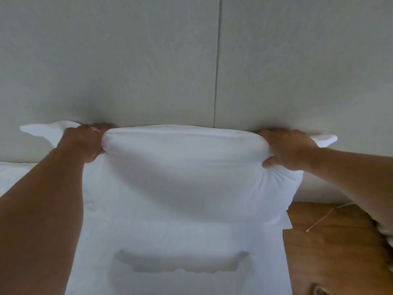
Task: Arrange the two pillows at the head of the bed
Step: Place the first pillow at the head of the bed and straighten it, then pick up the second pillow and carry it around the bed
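— Pillow (180, 167)?
— White, plump, dead centre, standing on its long edge against the headboard (127, 60). Top edge touching the grey panels, right under the vertical seam. Loose case corners sticking out at 9 o'clock and 3 o'clock past each grip.

— Left hand (85, 143)?
— At 9 o'clock of the pillow, on the upper corner. Fingers curled shut, pinching a bunch of fabric, knuckles pressed near the headboard. Bare forearm running down to 7 o'clock and out of view.

— Right hand (287, 147)?
— At 3 o'clock, on the other upper corner. Fingers wrapped over the top edge, thumb pressed into the front face, cloth puckered beneath. Also clamped on the pillow. Forearm leaving toward 4 o'clock.

— Under the pillow?
— White bed (191, 241), filling 6 o'clock; a shallow shadowed dent in the covers low in the middle. More white bedding off at 9 o'clock behind the left forearm.

— Second pillow?
— Hard to say; only one clearly seen.

— Anything else around?
— Wooden floor (329, 241) at 5 o'clock, just beside the bed's edge. A thin pale cord (319, 220) lying across it. Something blurred at the bottom right corner, too unclear to name.
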Available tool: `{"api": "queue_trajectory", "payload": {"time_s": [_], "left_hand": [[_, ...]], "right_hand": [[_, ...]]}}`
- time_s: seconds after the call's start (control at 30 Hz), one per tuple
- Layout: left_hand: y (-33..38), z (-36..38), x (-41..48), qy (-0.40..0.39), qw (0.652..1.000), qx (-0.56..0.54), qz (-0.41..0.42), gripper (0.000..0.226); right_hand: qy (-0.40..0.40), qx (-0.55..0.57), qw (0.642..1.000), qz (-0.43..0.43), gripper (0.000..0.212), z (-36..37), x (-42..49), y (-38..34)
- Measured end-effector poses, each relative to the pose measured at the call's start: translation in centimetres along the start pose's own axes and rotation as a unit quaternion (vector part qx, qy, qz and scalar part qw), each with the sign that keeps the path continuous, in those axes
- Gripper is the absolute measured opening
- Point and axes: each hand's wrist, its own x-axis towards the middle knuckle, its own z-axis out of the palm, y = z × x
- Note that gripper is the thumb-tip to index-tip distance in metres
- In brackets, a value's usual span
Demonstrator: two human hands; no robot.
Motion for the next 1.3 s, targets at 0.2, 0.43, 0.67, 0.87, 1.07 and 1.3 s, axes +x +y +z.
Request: {"api": "queue_trajectory", "payload": {"time_s": [0.2, 0.43, 0.67, 0.87, 1.07, 1.3], "left_hand": [[-0.7, -0.2, -1.4, 0.022, 0.999, 0.011, -0.031, 0.060], [-0.7, -1.1, -7.9, 0.005, 0.995, -0.084, -0.051, 0.073], [5.1, 2.5, -21.3, 0.007, 0.947, -0.303, -0.102, 0.072], [14.8, 6.5, -35.1, -0.014, 0.837, -0.485, -0.254, 0.056], [27.5, 8.4, -47.8, -0.043, 0.681, -0.573, -0.454, 0.045], [41.4, 6.8, -57.6, -0.064, 0.463, -0.622, -0.628, 0.042]], "right_hand": [[-0.020, -0.007, 1.000, -0.015, 0.089, -1.9, -0.7, 0.5], [0.039, -0.024, 0.995, -0.092, 0.090, -3.5, -3.8, 0.4], [0.009, 0.023, 0.979, -0.202, 0.070, -3.0, -8.2, -1.2], [-0.082, 0.066, 0.949, -0.299, 0.062, 0.2, -11.4, -2.0], [-0.190, 0.091, 0.910, -0.356, 0.056, 4.6, -13.1, -1.5], [-0.294, 0.065, 0.862, -0.407, 0.049, 9.2, -15.6, -1.4]]}}
